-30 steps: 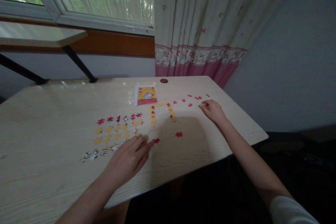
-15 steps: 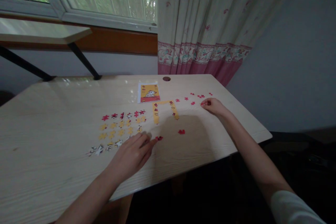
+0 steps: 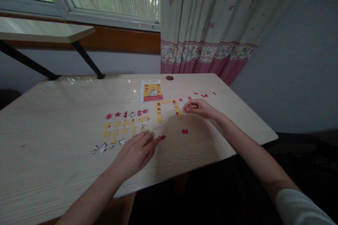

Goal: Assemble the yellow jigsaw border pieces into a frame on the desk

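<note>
My right hand [image 3: 198, 108] hovers just right of a partly joined yellow puzzle border [image 3: 158, 114], pinching a small red puzzle piece [image 3: 186, 109] between thumb and fingertips. Lower on the desk, my left hand [image 3: 138, 150] is closed, its fingertips at the left end of a dark red puzzle piece [image 3: 162, 137]; the thumb's contact is partly hidden. Another red puzzle piece [image 3: 184, 131] lies between the two hands, touched by neither. Rows of loose red, yellow and white puzzle pieces [image 3: 124, 131] spread left of the border, some covered by my left hand.
Behind the border lies a reference picture [image 3: 152, 93] of a white animal on yellow and red. Several loose red pieces [image 3: 204, 95] are scattered at the back right. The desk [image 3: 63, 112] has a round cable hole [image 3: 169, 78] and a raised shelf [image 3: 47, 30] at the back left.
My right hand has moved left from the scattered red pieces toward the yellow border, carrying a red puzzle piece. My left hand has stayed in place. The view has shifted slightly.
</note>
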Demonstrator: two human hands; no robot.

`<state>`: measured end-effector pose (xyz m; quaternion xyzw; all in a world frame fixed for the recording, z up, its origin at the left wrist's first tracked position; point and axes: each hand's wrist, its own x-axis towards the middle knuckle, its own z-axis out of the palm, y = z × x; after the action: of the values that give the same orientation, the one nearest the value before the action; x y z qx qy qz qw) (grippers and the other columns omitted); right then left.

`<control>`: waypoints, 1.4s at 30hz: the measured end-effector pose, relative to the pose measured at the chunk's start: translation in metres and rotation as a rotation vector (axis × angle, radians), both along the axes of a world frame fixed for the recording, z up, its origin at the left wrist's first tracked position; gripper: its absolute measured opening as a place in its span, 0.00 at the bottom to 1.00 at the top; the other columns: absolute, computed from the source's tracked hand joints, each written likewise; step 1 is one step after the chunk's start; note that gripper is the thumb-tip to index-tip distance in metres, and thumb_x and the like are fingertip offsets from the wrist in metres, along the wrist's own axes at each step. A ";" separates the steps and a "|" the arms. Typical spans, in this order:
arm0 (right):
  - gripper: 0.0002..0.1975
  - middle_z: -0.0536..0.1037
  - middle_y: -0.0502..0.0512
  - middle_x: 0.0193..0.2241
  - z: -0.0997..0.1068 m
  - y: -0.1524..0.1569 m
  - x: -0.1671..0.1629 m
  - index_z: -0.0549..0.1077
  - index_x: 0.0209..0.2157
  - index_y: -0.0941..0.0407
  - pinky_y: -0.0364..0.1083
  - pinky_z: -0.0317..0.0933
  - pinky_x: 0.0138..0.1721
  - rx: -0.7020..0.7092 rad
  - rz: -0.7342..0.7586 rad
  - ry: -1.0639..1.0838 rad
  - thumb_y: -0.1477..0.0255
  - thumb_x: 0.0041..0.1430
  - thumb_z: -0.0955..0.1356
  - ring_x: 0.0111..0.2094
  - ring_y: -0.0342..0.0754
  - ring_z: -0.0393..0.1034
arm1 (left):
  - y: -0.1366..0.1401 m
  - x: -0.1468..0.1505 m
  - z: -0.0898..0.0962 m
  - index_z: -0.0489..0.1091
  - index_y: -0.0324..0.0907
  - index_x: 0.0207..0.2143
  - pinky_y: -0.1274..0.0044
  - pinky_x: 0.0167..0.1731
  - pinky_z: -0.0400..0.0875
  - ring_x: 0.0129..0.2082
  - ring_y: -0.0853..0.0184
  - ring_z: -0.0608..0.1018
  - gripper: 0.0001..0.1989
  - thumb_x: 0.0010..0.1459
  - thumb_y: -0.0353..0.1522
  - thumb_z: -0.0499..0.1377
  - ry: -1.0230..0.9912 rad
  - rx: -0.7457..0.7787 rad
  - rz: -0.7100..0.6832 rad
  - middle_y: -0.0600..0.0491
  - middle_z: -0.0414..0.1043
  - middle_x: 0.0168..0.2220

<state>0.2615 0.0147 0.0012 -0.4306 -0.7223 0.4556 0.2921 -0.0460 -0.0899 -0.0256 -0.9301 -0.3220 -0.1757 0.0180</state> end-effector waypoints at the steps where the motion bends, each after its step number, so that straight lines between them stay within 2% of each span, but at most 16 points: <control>1: 0.09 0.77 0.53 0.29 0.002 -0.001 -0.013 0.73 0.32 0.59 0.42 0.65 0.32 -0.045 0.067 0.032 0.69 0.50 0.70 0.30 0.42 0.71 | 0.000 0.000 0.000 0.70 0.38 0.47 0.71 0.33 0.68 0.34 0.62 0.69 0.15 0.61 0.28 0.49 0.009 -0.001 0.004 0.47 0.68 0.35; 5: 0.07 0.78 0.53 0.29 0.001 -0.005 -0.057 0.74 0.33 0.59 0.43 0.67 0.36 -0.110 0.243 0.091 0.73 0.51 0.69 0.32 0.42 0.73 | 0.000 0.001 0.001 0.69 0.38 0.48 0.70 0.33 0.68 0.35 0.62 0.68 0.15 0.62 0.28 0.49 0.038 -0.018 0.014 0.46 0.67 0.36; 11: 0.05 0.79 0.51 0.27 -0.012 -0.008 -0.087 0.74 0.33 0.60 0.41 0.67 0.34 -0.069 0.298 0.050 0.77 0.51 0.69 0.29 0.40 0.73 | -0.001 0.002 0.005 0.69 0.37 0.46 0.71 0.31 0.68 0.34 0.61 0.67 0.14 0.63 0.29 0.48 0.051 -0.018 0.010 0.47 0.66 0.34; 17: 0.06 0.79 0.51 0.27 -0.020 -0.014 -0.091 0.72 0.34 0.59 0.42 0.67 0.35 -0.127 0.336 0.099 0.76 0.52 0.69 0.31 0.42 0.74 | -0.001 0.004 0.007 0.71 0.37 0.45 0.72 0.30 0.67 0.33 0.62 0.67 0.13 0.61 0.28 0.50 0.029 0.011 0.003 0.47 0.67 0.33; 22: 0.06 0.79 0.51 0.27 -0.020 -0.017 -0.094 0.72 0.34 0.59 0.42 0.66 0.36 -0.116 0.324 0.090 0.76 0.51 0.70 0.30 0.42 0.74 | -0.002 0.005 0.008 0.71 0.38 0.44 0.72 0.30 0.67 0.33 0.62 0.67 0.13 0.61 0.28 0.50 0.029 0.003 0.012 0.48 0.67 0.33; 36: 0.08 0.79 0.52 0.32 -0.012 -0.032 -0.099 0.75 0.36 0.59 0.41 0.64 0.35 0.140 0.255 -0.216 0.81 0.53 0.67 0.32 0.41 0.73 | 0.000 0.004 0.005 0.71 0.36 0.45 0.71 0.31 0.68 0.34 0.62 0.67 0.14 0.62 0.28 0.49 0.000 0.017 0.004 0.47 0.66 0.32; 42: 0.09 0.78 0.51 0.30 -0.009 -0.034 -0.099 0.75 0.37 0.59 0.39 0.62 0.32 0.206 0.286 -0.302 0.80 0.53 0.67 0.30 0.40 0.70 | -0.002 0.004 0.007 0.72 0.36 0.42 0.72 0.29 0.68 0.33 0.63 0.66 0.14 0.62 0.28 0.48 0.002 0.025 0.011 0.47 0.66 0.32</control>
<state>0.1624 -0.0194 -0.0083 -0.3552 -0.8542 0.3464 0.1558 -0.0419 -0.0918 -0.0181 -0.9283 -0.3247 -0.1787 0.0306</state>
